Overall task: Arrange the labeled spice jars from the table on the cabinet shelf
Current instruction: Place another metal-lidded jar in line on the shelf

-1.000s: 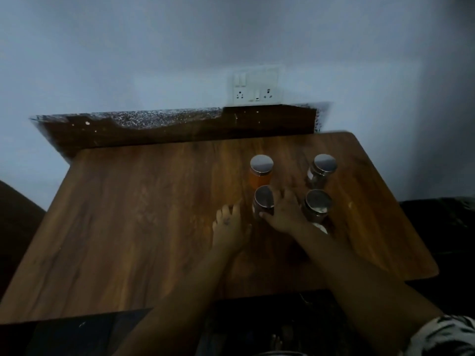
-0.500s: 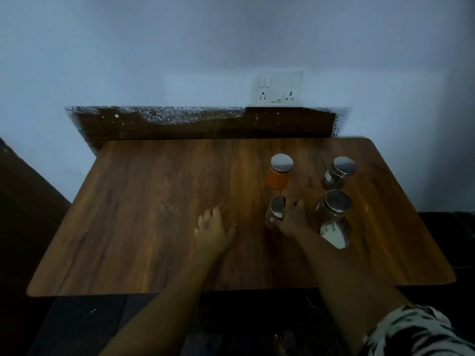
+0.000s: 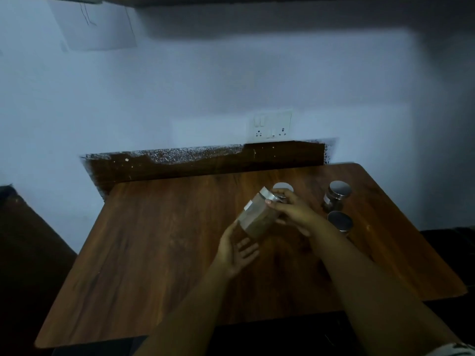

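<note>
Seen from the head view, a jar (image 3: pixel 259 214) of brownish spice is held tilted above the table (image 3: pixel 159 253), lid end up and away. The right hand (image 3: pixel 295 210) is curled round the lid end, and the left hand (image 3: pixel 235 249) is cupped under the base with fingers bent against it. Three more jars are left on the table: a rear jar (image 3: pixel 282 187) mostly hidden behind the right hand, a far-right jar (image 3: pixel 336 197), and a near-right jar (image 3: pixel 339 223) just in front of it. A dark edge, perhaps the cabinet, is glimpsed along the top; no shelf is plainly shown. For the step to be done well, the jar should be righted before it is lifted, the base kept supported, and the label turned outward. The label itself is too dim to be read.
</note>
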`<state>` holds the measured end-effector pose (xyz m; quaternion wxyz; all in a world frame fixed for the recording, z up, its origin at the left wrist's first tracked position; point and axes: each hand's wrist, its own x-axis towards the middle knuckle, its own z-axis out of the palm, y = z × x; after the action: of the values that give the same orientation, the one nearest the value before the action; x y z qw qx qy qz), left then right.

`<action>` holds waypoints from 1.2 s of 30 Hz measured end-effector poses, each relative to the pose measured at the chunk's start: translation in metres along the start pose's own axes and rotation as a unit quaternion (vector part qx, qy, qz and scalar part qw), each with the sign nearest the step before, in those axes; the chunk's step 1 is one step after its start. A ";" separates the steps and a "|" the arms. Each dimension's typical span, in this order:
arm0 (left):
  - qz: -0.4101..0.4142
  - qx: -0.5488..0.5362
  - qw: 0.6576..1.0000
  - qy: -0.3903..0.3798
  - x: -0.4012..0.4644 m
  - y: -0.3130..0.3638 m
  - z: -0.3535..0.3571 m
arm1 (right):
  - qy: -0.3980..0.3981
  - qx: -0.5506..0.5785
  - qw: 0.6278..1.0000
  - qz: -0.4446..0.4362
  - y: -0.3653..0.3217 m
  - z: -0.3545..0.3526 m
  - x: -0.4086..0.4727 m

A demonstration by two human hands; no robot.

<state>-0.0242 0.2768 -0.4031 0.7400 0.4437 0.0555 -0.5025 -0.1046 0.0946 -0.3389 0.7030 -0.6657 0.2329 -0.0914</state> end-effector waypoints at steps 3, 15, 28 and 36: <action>0.031 -0.083 0.992 -0.090 -0.007 0.005 0.007 | -0.017 0.035 0.999 -0.002 -0.006 0.002 -0.002; 0.274 0.340 0.898 -0.047 -0.020 0.020 0.026 | 0.046 0.108 0.993 0.035 -0.009 0.008 0.001; 0.322 0.447 0.831 -0.076 -0.029 0.053 0.040 | 0.043 0.112 0.993 -0.018 -0.047 0.014 -0.001; 0.353 0.460 0.807 -0.108 -0.039 0.059 0.043 | 0.021 0.126 0.991 -0.034 -0.064 0.019 -0.015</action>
<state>-0.0124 0.2793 -0.3214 0.5770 0.6637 -0.4233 -0.2178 -0.0970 0.1120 -0.2729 0.7727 -0.5771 0.2114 -0.1585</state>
